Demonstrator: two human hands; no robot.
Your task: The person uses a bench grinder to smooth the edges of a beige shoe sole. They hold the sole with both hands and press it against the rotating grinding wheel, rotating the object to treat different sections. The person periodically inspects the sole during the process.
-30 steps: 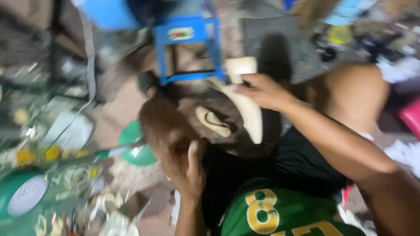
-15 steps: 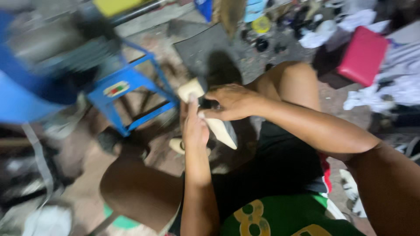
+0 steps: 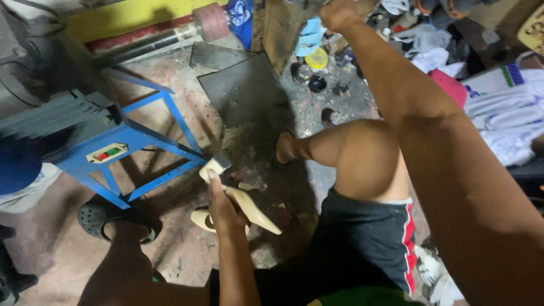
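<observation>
Fingers (image 3: 214,182) around cream shoe sole (image 3: 249,207)

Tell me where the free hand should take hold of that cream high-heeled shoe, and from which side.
Probably the pointed toe end of the cream shoe, taken from the right. The left hand already wraps the middle, its thumb toward the block heel at the upper left, so only the tapered toe pokes out bare at the lower right. It is slim enough for a pinch grip. The right hand is up at the clutter.
</observation>
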